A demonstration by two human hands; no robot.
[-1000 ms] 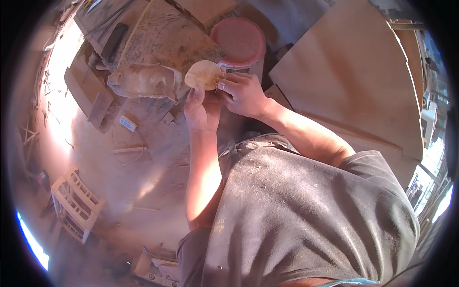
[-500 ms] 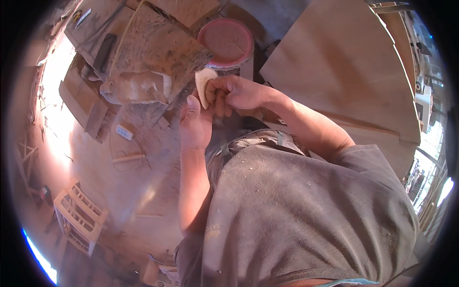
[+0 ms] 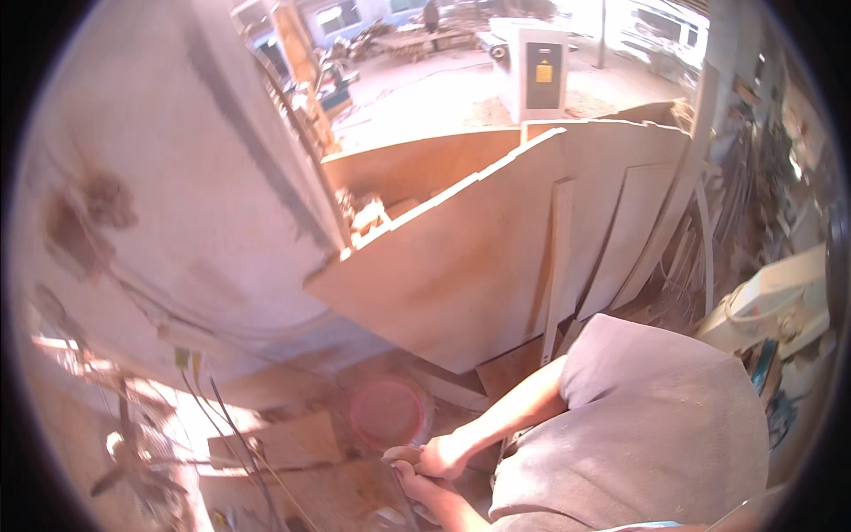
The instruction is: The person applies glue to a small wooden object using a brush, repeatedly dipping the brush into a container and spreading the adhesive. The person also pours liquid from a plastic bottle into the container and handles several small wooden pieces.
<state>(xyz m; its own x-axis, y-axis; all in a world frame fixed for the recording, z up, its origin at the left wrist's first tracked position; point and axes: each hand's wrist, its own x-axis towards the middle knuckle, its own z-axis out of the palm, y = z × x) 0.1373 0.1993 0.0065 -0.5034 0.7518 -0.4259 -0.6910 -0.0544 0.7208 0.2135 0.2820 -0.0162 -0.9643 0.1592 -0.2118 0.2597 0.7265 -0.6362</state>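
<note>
Right hand curled on a rounded tan piece, left hand against it

Closest in, the two hands meet low in the view. The right one is bent shut, its fingers folded over the near end of the piece. The left one touches the piece from below, but its palm and most of its fingers are hidden, so I cannot tell how tightly it is closed. The piece shows between them, by the far right corner of a dusty wooden surface; whether it is over that corner or just off it is unclear.

From its tan, wood-like look I would expect it to be light and stiff, with little give. Any dust on it could make a flat face slide under the fingers, so the rim seems the better hold: a thumb on one side and fingertips opposite, without bending it. If it is as thin as it looks, the edge might chip when pinched hard.

Beyond the far edge of that surface, near its right corner, sits a round tub with a pinkish-red rim. Behind the tub leans a large wooden sheet, its lower corner pointing down towards it. Farthest off, past the sheet's upper edge, a pale cabinet with a dark panel stands on bright ground.
</note>
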